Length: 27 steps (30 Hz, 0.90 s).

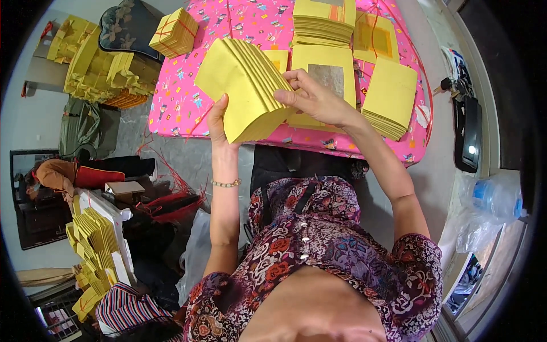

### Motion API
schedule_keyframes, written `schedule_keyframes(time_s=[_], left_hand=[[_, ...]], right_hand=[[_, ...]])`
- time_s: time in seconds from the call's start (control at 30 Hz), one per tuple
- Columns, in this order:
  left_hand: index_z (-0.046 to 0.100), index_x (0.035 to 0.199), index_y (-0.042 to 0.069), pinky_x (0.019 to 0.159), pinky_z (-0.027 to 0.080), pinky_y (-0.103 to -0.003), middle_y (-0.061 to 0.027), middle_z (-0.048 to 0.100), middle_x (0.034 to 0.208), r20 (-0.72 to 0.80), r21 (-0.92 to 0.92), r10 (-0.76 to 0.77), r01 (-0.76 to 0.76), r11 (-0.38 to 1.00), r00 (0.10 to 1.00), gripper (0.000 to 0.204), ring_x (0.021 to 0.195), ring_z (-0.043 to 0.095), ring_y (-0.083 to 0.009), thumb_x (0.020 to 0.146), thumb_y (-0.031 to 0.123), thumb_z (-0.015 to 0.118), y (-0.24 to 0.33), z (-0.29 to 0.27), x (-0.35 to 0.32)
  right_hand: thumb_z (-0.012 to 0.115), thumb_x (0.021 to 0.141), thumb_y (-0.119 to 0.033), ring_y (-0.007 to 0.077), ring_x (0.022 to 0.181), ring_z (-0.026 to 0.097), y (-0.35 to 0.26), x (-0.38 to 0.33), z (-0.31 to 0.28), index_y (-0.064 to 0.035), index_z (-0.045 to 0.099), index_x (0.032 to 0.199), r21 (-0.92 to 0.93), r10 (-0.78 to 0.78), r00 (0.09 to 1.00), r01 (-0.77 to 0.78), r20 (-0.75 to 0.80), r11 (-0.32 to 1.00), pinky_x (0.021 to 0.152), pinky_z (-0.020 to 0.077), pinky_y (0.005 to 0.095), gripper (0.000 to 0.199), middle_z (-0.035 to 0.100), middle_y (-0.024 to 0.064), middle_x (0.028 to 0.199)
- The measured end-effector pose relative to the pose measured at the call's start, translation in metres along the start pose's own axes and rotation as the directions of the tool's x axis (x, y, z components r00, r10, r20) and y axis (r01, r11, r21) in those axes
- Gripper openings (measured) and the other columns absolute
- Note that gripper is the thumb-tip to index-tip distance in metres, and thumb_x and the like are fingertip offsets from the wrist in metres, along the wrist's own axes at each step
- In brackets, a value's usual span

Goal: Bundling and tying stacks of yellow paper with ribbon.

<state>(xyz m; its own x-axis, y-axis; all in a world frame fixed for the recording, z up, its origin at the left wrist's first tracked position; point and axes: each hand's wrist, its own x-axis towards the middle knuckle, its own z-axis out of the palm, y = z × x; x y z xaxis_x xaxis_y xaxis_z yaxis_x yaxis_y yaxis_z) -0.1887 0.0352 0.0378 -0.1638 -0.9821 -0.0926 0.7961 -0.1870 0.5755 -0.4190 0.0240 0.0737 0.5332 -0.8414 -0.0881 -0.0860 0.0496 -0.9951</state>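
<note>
Item: fanned yellow stack (pixel 246 85), held up over pink table (pixel 182 108). Left hand (pixel 218 122) clasped lower edge from beneath. Right hand (pixel 312 98) pinched top sheets at right corner. Long axis ran upper-left to lower-right; right hand nearer loose edges.

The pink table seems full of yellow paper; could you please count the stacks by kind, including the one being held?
Stack of yellow sheets held in the left hand and right hand: 1
Loose stacks lying on the pink table: 4
Bundle tied with red string: 1
Total: 6
</note>
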Motion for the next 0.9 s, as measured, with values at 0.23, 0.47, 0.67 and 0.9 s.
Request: schedule_keyframes(time_s=[0.23, 0.47, 0.67, 0.9], left_hand=[[0.037, 0.134, -0.003, 0.101, 0.041, -0.044, -0.0203, 0.049, 0.13, 0.04, 0.024, -0.014, 0.013, 1.0, 0.999, 0.057, 0.117, 0.051, -0.0322, 0.087, 0.022, 0.058, 0.001, -0.001, 0.0], [0.037, 0.133, -0.003, 0.1, 0.041, -0.044, -0.0194, 0.05, 0.129, 0.039, 0.009, -0.007, 0.006, 1.0, 0.999, 0.056, 0.116, 0.052, -0.0314, 0.088, 0.022, 0.057, -0.003, -0.002, 0.002], [0.04, 0.13, -0.005, 0.096, 0.046, -0.041, -0.0198, 0.053, 0.125, 0.011, 0.084, 0.009, -0.01, 0.996, 1.0, 0.053, 0.11, 0.057, -0.0298, 0.087, 0.02, 0.057, 0.003, 0.005, -0.003], [0.042, 0.127, -0.006, 0.095, 0.047, -0.04, -0.0204, 0.055, 0.121, -0.096, 0.183, 0.092, -0.073, 0.98, 0.991, 0.049, 0.109, 0.057, -0.0304, 0.085, 0.013, 0.058, 0.017, -0.004, -0.013]], right_hand=[[0.062, 0.081, -0.056, 0.0194, 0.091, 0.058, 0.008, 0.002, 0.004, 0.0072, 0.038, 0.123, -0.035, -0.067, 0.994, 0.064, -0.086, 0.997, 0.078, 0.045, 0.0298, 0.08, 0.059, 0.0163, 0.097], [0.059, 0.087, -0.048, 0.0161, 0.098, 0.051, 0.008, 0.004, 0.001, 0.0025, 0.035, 0.13, -0.071, -0.003, 0.999, 0.0, -0.042, 0.997, 0.082, 0.0422, 0.0304, 0.07, 0.051, 0.0128, 0.112], [0.065, 0.078, -0.057, 0.024, 0.089, 0.059, 0.012, 0.011, 0.005, 0.0054, 0.045, 0.118, -0.408, -0.286, 0.923, 0.165, -0.257, 0.898, 0.077, 0.0473, 0.0328, 0.077, 0.058, 0.0199, 0.099], [0.072, 0.079, -0.032, 0.0108, 0.064, 0.054, -0.019, 0.045, 0.02, -0.0014, 0.058, 0.093, -0.273, -0.3, 0.951, 0.271, -0.072, 0.923, 0.062, 0.0455, 0.0248, 0.037, 0.057, 0.0009, 0.075]])
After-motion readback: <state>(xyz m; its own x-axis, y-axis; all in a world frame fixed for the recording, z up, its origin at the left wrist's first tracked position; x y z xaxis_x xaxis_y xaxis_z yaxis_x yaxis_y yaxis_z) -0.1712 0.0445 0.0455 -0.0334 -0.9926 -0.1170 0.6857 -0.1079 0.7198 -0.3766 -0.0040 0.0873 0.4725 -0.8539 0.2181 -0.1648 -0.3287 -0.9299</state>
